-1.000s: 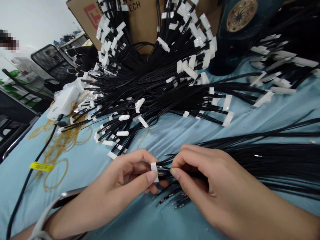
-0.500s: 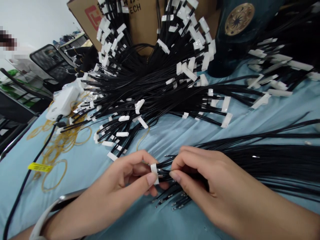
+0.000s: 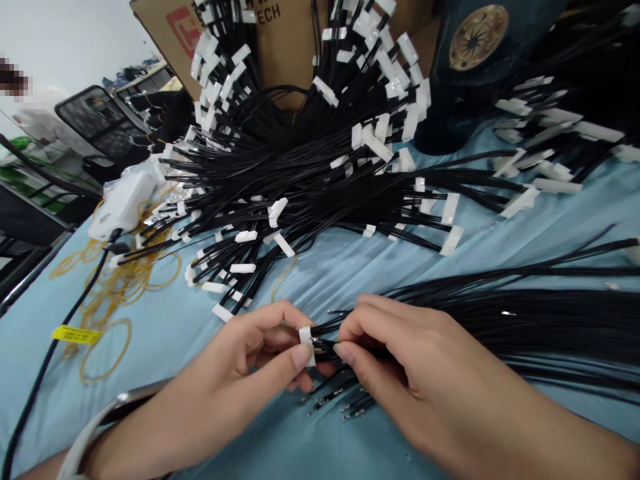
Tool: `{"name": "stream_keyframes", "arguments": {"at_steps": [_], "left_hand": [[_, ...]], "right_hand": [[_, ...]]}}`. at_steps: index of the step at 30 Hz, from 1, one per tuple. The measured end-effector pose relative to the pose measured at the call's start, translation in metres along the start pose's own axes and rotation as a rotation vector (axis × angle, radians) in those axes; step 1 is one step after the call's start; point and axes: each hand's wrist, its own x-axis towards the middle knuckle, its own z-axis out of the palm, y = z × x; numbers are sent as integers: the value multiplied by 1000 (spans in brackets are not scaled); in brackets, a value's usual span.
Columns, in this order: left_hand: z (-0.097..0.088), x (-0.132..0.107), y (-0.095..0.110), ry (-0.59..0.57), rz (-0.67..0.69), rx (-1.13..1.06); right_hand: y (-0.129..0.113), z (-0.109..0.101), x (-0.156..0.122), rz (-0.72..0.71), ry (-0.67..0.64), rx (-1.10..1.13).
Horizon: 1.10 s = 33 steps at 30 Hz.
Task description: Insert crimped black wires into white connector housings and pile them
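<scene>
Between the thumb and fingers of my left hand [image 3: 273, 357] is a small white connector housing [image 3: 307, 345], held upright. My right hand [image 3: 395, 367] pinches a black wire [image 3: 326, 345] just right of the housing; the wire's metal-tipped end meets the housing's side. How deep it sits inside I cannot tell. Below my fingers, loose black wires [image 3: 345, 400] with bare metal terminals fan out. Their long bundle [image 3: 550, 327] runs off to the right, under and behind my right hand.
A large heap of black wire harnesses [image 3: 300, 167] with white connectors lies behind my hands, before a cardboard box [image 3: 285, 60]. Yellow rubber bands [image 3: 110, 300], a white power adapter [image 3: 123, 203] and its black cord [image 3: 50, 360] are at left. A dark bottle [image 3: 460, 87] stands behind.
Both hands keep their grip on the connector housing and the wire. The right fingertips have edged slightly left with the wire, and the whole view has shifted a little.
</scene>
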Motion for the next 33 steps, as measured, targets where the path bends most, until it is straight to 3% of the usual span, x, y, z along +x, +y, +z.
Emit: {"name": "stream_keyframes", "arguments": {"at_steps": [9,20,33], "left_hand": [[-2,-4,-15,-2,40,-30],[0,-4,-3,-26,-2,-65],[-2,-4,-16,-53,78,-17]], "right_hand": [[0,1,0,4,6,49],[1,1,-2,11,82,166],[-1,0,-3,-73,-67,251]]}}
